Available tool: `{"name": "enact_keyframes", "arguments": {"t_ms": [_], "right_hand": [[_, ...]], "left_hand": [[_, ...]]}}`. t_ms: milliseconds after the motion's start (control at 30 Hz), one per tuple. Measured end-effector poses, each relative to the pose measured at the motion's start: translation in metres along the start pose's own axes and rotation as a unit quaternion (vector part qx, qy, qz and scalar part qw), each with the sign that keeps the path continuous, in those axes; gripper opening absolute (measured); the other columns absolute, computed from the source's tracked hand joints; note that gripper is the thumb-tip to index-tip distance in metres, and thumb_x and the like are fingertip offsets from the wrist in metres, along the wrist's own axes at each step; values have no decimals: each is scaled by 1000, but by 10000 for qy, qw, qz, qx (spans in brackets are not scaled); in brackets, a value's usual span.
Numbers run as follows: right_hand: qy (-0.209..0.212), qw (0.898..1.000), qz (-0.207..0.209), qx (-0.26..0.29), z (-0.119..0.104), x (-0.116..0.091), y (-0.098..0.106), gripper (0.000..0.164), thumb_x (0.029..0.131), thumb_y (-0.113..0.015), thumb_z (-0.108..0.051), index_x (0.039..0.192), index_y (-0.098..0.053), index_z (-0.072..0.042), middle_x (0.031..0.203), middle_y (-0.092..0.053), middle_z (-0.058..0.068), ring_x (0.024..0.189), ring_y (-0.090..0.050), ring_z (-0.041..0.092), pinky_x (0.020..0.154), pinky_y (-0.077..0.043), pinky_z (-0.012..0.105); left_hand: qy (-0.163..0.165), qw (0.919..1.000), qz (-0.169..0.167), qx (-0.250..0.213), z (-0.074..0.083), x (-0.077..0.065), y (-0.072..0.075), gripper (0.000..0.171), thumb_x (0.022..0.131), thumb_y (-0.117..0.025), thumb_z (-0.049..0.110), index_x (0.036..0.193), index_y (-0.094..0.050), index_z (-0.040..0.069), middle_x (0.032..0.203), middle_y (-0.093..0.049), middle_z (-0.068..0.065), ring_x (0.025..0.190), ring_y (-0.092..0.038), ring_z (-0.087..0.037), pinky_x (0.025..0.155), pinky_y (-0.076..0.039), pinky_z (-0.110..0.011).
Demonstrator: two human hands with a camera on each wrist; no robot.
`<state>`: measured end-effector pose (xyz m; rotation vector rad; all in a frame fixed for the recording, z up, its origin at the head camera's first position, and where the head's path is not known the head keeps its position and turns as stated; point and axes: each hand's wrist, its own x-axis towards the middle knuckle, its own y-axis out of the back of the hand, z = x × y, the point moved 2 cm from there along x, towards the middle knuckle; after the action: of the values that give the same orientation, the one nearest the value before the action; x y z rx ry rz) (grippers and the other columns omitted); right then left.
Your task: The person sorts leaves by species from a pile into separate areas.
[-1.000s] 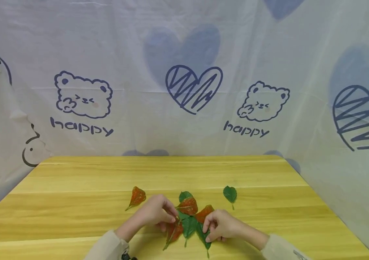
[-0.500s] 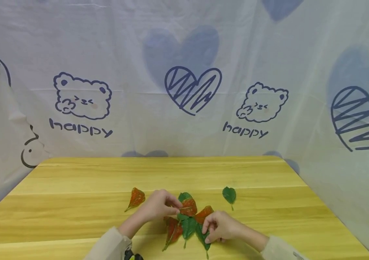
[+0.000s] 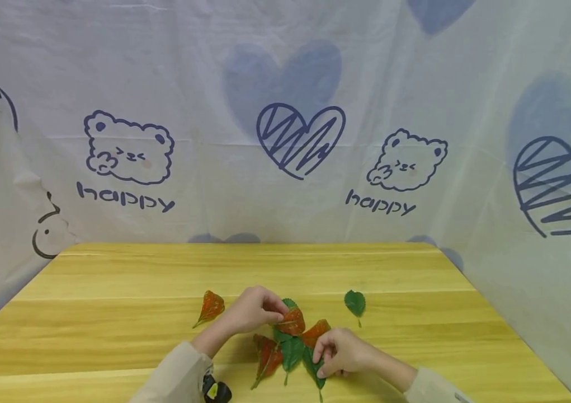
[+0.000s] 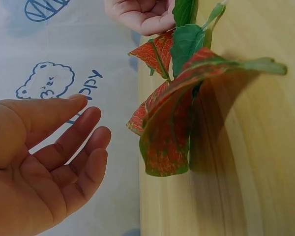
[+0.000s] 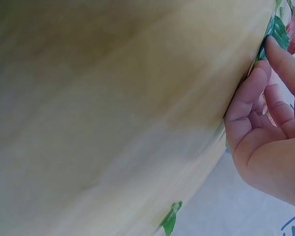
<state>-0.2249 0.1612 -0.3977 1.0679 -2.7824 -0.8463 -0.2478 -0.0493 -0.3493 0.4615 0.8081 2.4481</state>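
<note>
Several red and green leaves lie in an overlapping cluster on the wooden table. In the head view, my left hand (image 3: 255, 309) has its fingertips at the stem side of the upper red leaf (image 3: 293, 323); the left wrist view shows thumb and fingers apart with nothing between them. A lower red leaf (image 3: 267, 357) curls up from the table in that wrist view. My right hand (image 3: 344, 351) pinches the edge of a green leaf (image 3: 309, 362) at the cluster's right, its other fingers curled. Between the hands sit a middle green leaf (image 3: 292, 351) and another red leaf (image 3: 316, 332).
Apart from the cluster lie a single red leaf (image 3: 212, 306) to the left and a single green leaf (image 3: 355, 303) to the right. The yellow wooden table (image 3: 114, 313) ends at a printed cloth (image 3: 204, 168) behind it.
My left hand has let go of the lower red leaf and moved up and right to the upper red leaf. The right hand has stayed on its green leaf.
</note>
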Motion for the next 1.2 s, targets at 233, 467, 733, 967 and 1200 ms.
{"name": "enact_keyframes", "arguments": {"t_ms": [233,467,733,967,1200], "right_hand": [[58,10000,-42,9,0,0,0,11,71,-71,2,75,-62,-1,54,-52,-4,39,-41,4,35,-34,15],[25,10000,-67,53,0,0,0,11,71,-71,2,76,-62,-1,53,-52,-4,39,-41,4,36,-34,14],[22,10000,-74,26,2,1,1,11,71,-71,2,76,-62,-1,53,-52,-4,39,-40,4,36,-34,15],[-2,10000,-28,17,1,0,0,12,71,-71,2,76,-62,-2,54,-52,-3,39,-41,4,36,-34,15],[11,10000,-36,31,0,-1,0,11,71,-71,2,76,-62,-1,54,-52,-4,39,-40,4,36,-34,14]], "left_hand": [[-30,10000,-79,22,-1,6,-5,10,82,-61,0,90,-68,-2,85,-66,-9,72,-61,-17,60,-49,-25],[-215,9996,-191,-2,-3,16,-15,10,84,-60,0,88,-68,-3,84,-66,-11,73,-61,-18,62,-49,-24],[-196,9984,-508,-120,1,22,-25,12,86,-56,0,90,-67,-3,86,-65,-11,79,-60,-21,65,-48,-25],[55,9968,-707,-374,-1,25,-31,13,84,-57,-4,94,-67,-2,90,-65,-12,78,-61,-17,65,-49,-23],[-40,9954,-946,-146,-1,27,-37,14,81,-60,-6,91,-68,-1,87,-66,-9,78,-61,-16,65,-48,-21]]}}
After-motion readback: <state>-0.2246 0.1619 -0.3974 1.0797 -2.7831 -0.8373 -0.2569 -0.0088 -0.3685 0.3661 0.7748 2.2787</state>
